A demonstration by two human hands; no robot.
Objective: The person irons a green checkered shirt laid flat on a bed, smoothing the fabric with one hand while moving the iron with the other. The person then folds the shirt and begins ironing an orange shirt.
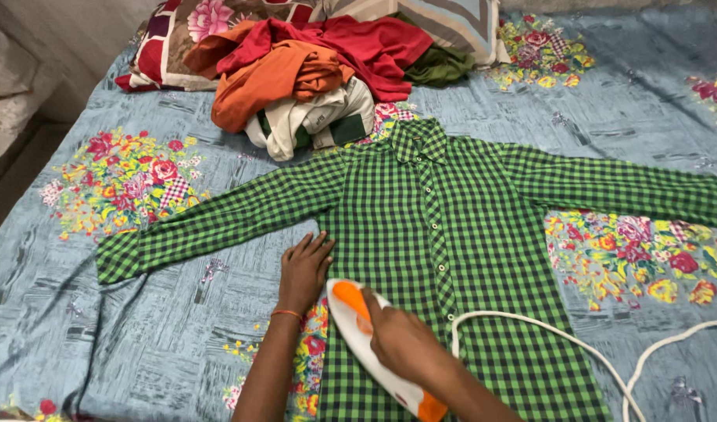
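— Bedsheet (139, 328) first, is it? Blue-grey with flower patches, covering the whole bed and serving as the pressing surface.

— Yes. Next in size, the green checked shirt (468, 234), laid face up with buttons done, both sleeves stretched out toward nine and three o'clock so the cloth lies flat.

— And at twelve o'clock?

— A heap of clothes (311, 78), red, orange, cream and dark green, leaning on two patterned pillows (178, 35), pushed well apart from the pressing area, I'd judge to keep it free.

— The cord?

— A white cable (577, 344) loops across the shirt's lower right, running off toward five o'clock.

— Now the iron.

— White and orange iron (374, 344), resting on the shirt's left front panel near six o'clock, nose pointing toward eleven. The right hand (401, 340) is clamped round its handle, fingers curled together over it.

— The other hand?

— The left hand (303, 270) lies flat at the shirt's side seam just beside the iron's nose, fingers together and extended, seemingly pinning the fabric taut. A thin red thread (286, 314) circles that wrist.
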